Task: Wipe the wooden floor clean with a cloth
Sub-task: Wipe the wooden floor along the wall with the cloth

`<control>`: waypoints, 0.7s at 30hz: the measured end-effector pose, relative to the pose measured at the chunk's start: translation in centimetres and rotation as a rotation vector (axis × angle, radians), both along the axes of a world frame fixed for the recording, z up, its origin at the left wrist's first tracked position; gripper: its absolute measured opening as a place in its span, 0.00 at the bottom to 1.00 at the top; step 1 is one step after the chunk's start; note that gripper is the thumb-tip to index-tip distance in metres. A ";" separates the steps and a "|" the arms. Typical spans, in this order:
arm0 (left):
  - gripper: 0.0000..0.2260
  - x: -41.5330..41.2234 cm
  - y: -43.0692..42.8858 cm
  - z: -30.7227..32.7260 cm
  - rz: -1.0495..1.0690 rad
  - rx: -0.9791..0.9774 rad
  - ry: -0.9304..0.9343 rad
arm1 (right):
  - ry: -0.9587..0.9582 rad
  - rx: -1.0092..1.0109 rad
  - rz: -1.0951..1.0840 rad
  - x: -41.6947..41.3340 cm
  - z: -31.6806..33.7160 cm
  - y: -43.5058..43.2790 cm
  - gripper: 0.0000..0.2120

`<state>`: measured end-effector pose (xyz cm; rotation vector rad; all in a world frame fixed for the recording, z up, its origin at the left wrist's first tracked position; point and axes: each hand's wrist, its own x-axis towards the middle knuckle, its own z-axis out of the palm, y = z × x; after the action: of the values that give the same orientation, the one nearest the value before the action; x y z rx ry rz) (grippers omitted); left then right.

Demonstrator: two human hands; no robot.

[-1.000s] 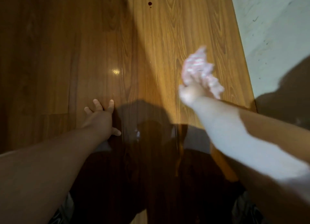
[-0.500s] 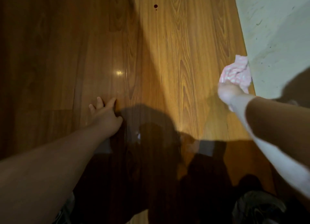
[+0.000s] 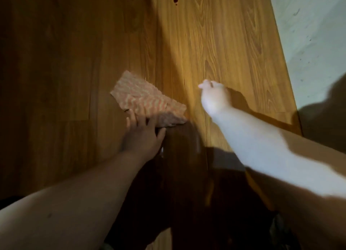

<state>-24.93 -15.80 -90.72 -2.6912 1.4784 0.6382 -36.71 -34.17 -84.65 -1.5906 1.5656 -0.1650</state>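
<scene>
Head view: a person leans over a wooden floor (image 3: 224,44), with a pink-and-white zigzag cloth (image 3: 148,100) lying opened flat on the boards where the shaded planks meet the lit ones. The left hand (image 3: 144,137) is spread, its straight fingers touching the cloth's near edge. Whether a fingertip is tucked under the fabric cannot be told. The right hand (image 3: 213,98), bright in the light and blurred, hangs just beside the cloth's right corner without touching it, fingers loosely bent and holding nothing.

The step in hand appears to be settling the cloth under a palm for a wiping pass. Done well, the left hand would slide forward onto the middle of the fabric rather than push from its edge, which would likely bunch it up. Even, flat pressure should keep the whole cloth in contact with the glossy boards. Strokes are probably best run along the grain and overlapped. The free right hand could brace on the floor for balance. A dark spot (image 3: 175,0) far up the lit plank looks like a mark worth reaching, as does the strip along the pale surface (image 3: 309,34) at right.
</scene>
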 end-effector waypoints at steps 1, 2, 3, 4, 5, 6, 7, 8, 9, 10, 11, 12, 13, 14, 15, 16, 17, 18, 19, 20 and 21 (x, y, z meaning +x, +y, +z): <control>0.28 0.1 -0.7 -0.2 -0.021 0.024 -0.022 | 0.085 -0.045 0.014 -1.2 -0.6 -0.8 0.19; 0.30 0.5 -1.4 -0.4 -0.023 0.042 -0.024 | 0.156 -0.081 0.042 -2.3 -1.4 -1.3 0.18; 0.31 1.2 -2.3 -0.6 -0.009 0.052 -0.004 | 0.214 -0.113 0.085 -3.1 -2.2 -1.6 0.18; 0.32 2.3 -3.2 -0.7 0.005 0.071 0.024 | 0.268 -0.133 0.144 -3.7 -3.1 -1.7 0.19; 0.32 3.8 -4.2 -0.8 0.021 0.097 0.042 | 0.315 -0.145 0.205 -4.1 -3.8 -1.5 0.21; 0.32 5.5 -5.2 -0.6 0.042 0.125 0.039 | 0.353 -0.153 0.259 -4.3 -4.3 -1.2 0.24; 0.32 7.3 -6.2 -0.4 0.084 0.156 0.020 | 0.383 -0.151 0.301 -4.3 -4.8 -1.0 0.27; 0.32 8.8 -7.2 0.0 0.141 0.203 -0.007 | 0.406 -0.131 0.335 -4.1 -5.2 -0.7 0.30; 0.32 9.9 -8.2 0.2 0.198 0.252 -0.043 | 0.424 -0.102 0.361 -3.8 -5.5 -0.7 0.32; 0.32 10.2 -9.2 0.6 0.243 0.302 -0.077 | 0.439 -0.071 0.375 -3.5 -5.7 -0.9 0.34; 0.31 9.9 -10.1 0.7 0.260 0.338 -0.131 | 0.449 -0.045 0.376 -3.2 -5.8 -1.1 0.34; 0.30 8.9 -10.6 0.9 0.242 0.341 -0.177 | 0.444 -0.025 0.365 -3.0 -5.9 -1.3 0.34; 0.29 7.3 -10.9 1.1 0.166 0.304 -0.179 | 0.422 -0.021 0.345 -3.2 -6.0 -1.3 0.33; 0.28 5.5 -10.8 1.1 0.025 0.227 -0.155 | 0.380 -0.035 0.321 -3.5 -6.0 -1.2 0.31; 0.26 3.7 -10.6 0.9 -0.141 0.136 -0.100 | 0.331 -0.061 0.295 -3.5 -6.0 -1.1 0.30; 0.25 1.7 -10.1 0.9 -0.328 0.057 -0.035 | 0.284 -0.085 0.263 -3.6 -6.0 -0.9 0.29; 0.24 -0.2 -9.5 1.0 -0.459 0.008 0.023 | 0.249 -0.106 0.227 -3.6 -5.9 -0.8 0.28; 0.25 -1.8 -9.1 1.0 -0.515 -0.024 0.074 | 0.230 -0.122 0.190 -3.5 -5.8 -0.7 0.27; 0.26 -2.5 -9.0 0.9 -0.535 -0.042 0.112 | 0.226 -0.132 0.163 -3.3 -5.8 -0.7 0.27; 0.28 -2.5 -8.8 0.9 -0.544 -0.049 0.110 | 0.236 -0.140 0.153 -3.2 -5.6 -0.7 0.26; 0.28 -1.7 -8.4 0.7 -0.536 -0.027 0.058 | 0.249 -0.141 0.157 -3.1 -5.5 -0.7 0.26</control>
<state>-26.64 -24.19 -90.00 -2.1445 2.1084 0.6582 -39.86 -34.91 -90.17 -1.8960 1.6361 0.0105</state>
